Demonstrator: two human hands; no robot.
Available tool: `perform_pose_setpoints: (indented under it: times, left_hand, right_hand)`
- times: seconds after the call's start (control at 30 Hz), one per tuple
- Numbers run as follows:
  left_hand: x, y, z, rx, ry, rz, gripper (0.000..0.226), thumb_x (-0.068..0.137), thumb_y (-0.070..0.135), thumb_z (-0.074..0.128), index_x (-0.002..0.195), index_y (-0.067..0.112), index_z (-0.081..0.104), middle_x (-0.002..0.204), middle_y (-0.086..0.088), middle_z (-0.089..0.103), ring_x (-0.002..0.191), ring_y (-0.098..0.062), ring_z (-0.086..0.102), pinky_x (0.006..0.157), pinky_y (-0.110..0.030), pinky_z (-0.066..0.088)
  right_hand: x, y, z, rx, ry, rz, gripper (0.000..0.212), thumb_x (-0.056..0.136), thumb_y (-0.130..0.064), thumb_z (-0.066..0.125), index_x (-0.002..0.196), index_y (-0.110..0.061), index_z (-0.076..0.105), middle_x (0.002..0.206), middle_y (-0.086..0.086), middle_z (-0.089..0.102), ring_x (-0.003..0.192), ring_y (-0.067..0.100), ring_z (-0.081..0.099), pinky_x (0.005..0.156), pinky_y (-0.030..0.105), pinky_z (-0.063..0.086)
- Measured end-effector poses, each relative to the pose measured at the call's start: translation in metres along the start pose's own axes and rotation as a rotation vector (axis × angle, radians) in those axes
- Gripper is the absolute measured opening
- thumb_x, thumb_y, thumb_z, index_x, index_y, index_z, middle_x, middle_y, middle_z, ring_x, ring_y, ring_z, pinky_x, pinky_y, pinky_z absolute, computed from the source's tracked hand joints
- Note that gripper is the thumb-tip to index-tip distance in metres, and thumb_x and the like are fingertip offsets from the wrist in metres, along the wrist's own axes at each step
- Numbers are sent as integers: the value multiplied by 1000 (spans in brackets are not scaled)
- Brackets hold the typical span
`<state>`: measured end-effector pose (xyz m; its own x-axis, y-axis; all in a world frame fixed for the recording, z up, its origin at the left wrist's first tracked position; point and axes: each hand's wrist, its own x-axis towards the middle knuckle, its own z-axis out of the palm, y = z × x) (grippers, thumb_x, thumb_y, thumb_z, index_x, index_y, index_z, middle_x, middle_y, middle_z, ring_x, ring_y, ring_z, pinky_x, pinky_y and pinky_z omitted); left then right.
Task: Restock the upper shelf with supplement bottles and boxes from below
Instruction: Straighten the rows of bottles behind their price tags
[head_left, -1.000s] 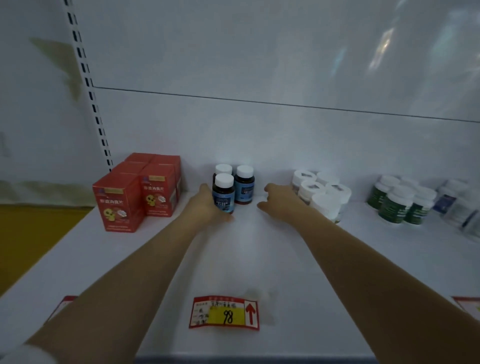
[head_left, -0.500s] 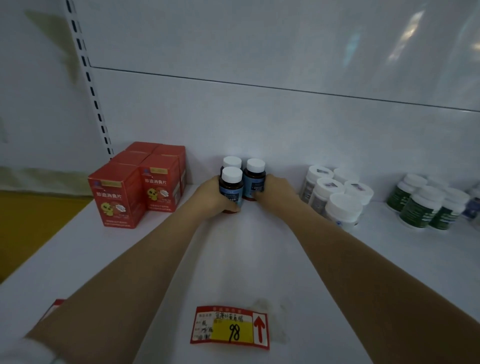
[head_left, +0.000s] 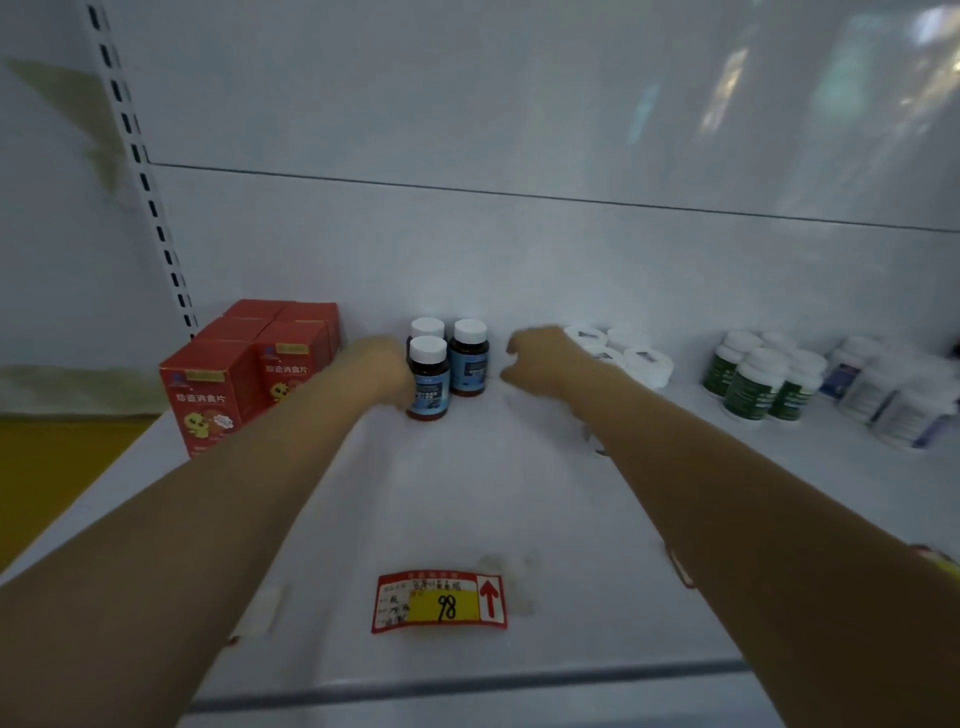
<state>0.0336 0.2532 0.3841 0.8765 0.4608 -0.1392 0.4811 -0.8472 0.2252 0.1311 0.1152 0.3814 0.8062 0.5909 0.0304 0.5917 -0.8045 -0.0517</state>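
Observation:
Three dark supplement bottles with blue labels and white caps stand together at the back of the white shelf (head_left: 467, 499). My left hand (head_left: 382, 369) lies against the left side of the front bottle (head_left: 429, 379); its fingers are blurred, so a grip does not show. The other two bottles (head_left: 469, 358) stand just behind it. My right hand (head_left: 540, 364) hovers to the right of the bottles, apart from them, with its fingers loosely curled and nothing in it.
Red boxes (head_left: 244, 374) are stacked at the left. White bottles (head_left: 647, 364) stand just behind my right hand, green-labelled bottles (head_left: 758, 382) and pale bottles (head_left: 893, 402) further right. A red and yellow price tag (head_left: 441, 600) lies near the shelf's front edge.
My right hand has come off the blue-labelled bottles and moved a little to the right. My left hand stays beside the front bottle. The view has tipped slightly downward.

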Motion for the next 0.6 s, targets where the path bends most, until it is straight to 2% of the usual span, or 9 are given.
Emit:
perform_pose_setpoints:
  times: [0.07,0.17,0.33,0.47,0.6]
  left_hand:
    - [-6,17,-19,59,104,32,43,86,18,67,122,0,52,114,-17,58,104,-28,56,80,-30,44]
    - [-10,51,-35,18,159,130,51,85,18,68,128,2,46,127,-16,53,114,-30,53,78,-31,42]
    - [-11,97,-7,10,-52,228,80,77,27,77,141,6,34,142,-11,44,126,-29,46,100,-36,42]
    - [0,118,25,1,-293,227,100,71,38,80,147,10,22,149,-3,37,133,-25,40,108,-38,37]
    - [7,141,36,-66,-291,204,102,68,36,83,147,11,24,150,1,37,134,-23,38,108,-32,35]
  right_hand:
    - [-6,8,-30,18,98,16,36,96,-17,46,129,-2,53,133,14,54,120,28,52,96,31,44]
    - [-13,37,-65,-1,164,79,35,93,-14,48,125,-1,57,130,15,56,119,29,53,99,32,45]
    - [-46,106,-64,-61,148,207,37,94,-8,43,129,1,53,135,17,54,124,30,50,103,32,42]
    - [-62,151,-36,-56,46,273,41,95,-8,44,134,-1,49,138,15,51,128,28,48,102,30,40]
    - [-53,180,-13,-36,-43,219,42,92,-8,47,133,-2,50,134,15,54,122,28,53,96,29,46]
